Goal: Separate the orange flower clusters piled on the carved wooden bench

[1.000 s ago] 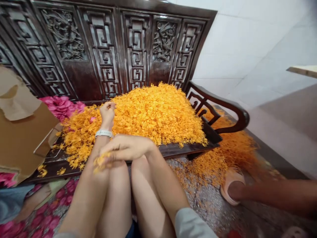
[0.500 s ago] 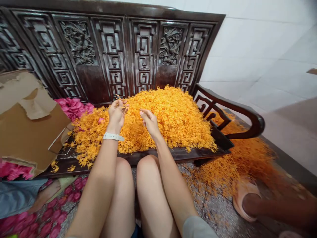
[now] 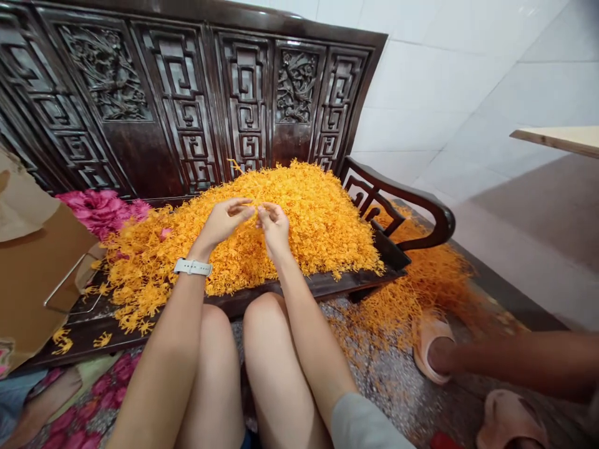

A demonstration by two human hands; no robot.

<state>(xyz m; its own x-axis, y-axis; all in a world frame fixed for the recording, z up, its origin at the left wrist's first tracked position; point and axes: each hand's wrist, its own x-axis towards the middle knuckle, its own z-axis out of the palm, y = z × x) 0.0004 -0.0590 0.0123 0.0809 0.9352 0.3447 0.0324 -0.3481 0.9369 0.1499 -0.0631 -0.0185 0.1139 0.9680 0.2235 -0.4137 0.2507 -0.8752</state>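
A large heap of yellow-orange artificial flower pieces (image 3: 309, 218) lies on the seat of a dark carved wooden bench (image 3: 154, 146). Over the front of this heap, my left hand (image 3: 224, 221), with a pale watch strap on its wrist, has its thumb and fingers curved towards each other. Close beside it, fingertips almost meeting, my right hand (image 3: 274, 226) is closed in a pinch. Whatever is between the fingertips blends with the yellow behind and is too small to make out. A thin yellow strand (image 3: 235, 166) shows above the heap's back edge.
Pink artificial flowers (image 3: 100, 209) and a cardboard box (image 3: 51, 274) with a metal handle are at left. Orange strands (image 3: 421, 287) are piled on the floor past the bench's armrest (image 3: 435, 218). Another person's slippered foot (image 3: 435, 349) is at lower right; more pink flowers lie lower left.
My left hand, which held a thin yellow strand, has lowered and turned towards my right hand. The strand now shows above the heap, apart from the hand. The view has swung right.
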